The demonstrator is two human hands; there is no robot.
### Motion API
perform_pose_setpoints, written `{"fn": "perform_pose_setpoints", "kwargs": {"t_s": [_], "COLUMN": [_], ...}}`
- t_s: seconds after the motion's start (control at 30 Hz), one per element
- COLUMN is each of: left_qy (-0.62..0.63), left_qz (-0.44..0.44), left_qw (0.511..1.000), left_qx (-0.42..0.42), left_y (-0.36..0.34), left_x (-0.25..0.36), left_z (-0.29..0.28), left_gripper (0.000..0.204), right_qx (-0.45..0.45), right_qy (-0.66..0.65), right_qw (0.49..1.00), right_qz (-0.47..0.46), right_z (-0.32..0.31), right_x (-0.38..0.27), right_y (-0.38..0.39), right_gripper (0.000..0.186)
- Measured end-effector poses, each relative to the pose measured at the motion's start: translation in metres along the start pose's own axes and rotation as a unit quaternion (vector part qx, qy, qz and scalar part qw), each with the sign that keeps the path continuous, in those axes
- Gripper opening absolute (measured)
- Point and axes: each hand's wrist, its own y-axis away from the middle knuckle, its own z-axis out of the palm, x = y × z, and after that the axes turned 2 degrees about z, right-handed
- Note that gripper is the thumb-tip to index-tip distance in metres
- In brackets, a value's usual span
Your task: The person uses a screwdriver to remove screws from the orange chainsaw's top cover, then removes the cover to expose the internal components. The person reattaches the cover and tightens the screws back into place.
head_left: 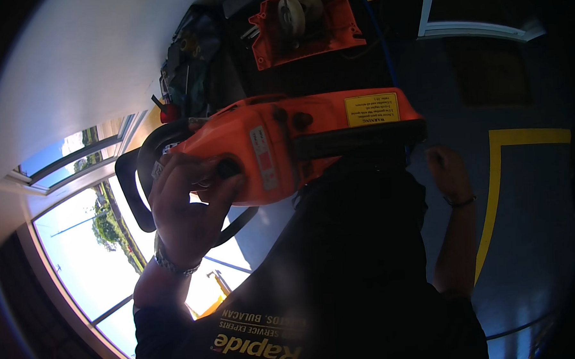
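An orange chainsaw body [231, 140] lies across the view in front of me, with a yellow warning label [372, 110] near its right end. Its black handle [129, 186] curves out at the left. My left hand [189, 206] is closed at that end, thumb and fingers around a round black cap [227, 168] on the orange housing. Some of its fingertips are hidden. Beyond the right end of the chainsaw, apart from it, my right hand [449, 172] is held with curled fingers; nothing shows in it.
Farther off, an orange housing cover [306, 28] with a pale round reel rests on a dark surface. Dark bags or cloth [192, 62] lie to its left. A bright window [104, 245] is at left; yellow tape [493, 190] marks the blue-grey floor at right.
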Motion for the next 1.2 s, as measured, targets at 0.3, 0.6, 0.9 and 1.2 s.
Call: {"fn": "perform_pose_setpoints", "kwargs": {"t_s": [0.3, 0.6, 0.9, 1.2], "left_qy": [-0.003, -0.021, 0.004, -0.032], "left_qz": [0.056, 0.136, 0.186, 0.208], "left_qw": [0.998, 0.986, 0.977, 0.968], "left_qx": [-0.029, -0.094, -0.108, -0.138], "left_y": [-0.006, -0.023, -0.038, -0.043], "left_x": [-0.005, -0.012, -0.017, -0.018], "left_z": [-0.007, -0.016, -0.003, -0.002], "left_gripper": [0.017, 0.022, 0.019, 0.014], "right_qx": [-0.001, -0.01, -0.022, 0.014], "right_qy": [0.001, 0.008, 0.003, 0.026], "right_qw": [1.0, 1.0, 0.999, 0.999], "right_qz": [0.014, -0.004, 0.025, -0.021], "right_z": [-0.001, 0.001, 0.009, 0.006], "right_x": [-0.005, -0.004, -0.007, 0.006], "right_y": [0.0, 0.0, 0.003, 0.007], "right_gripper": [0.025, 0.025, 0.029, 0.023]}}
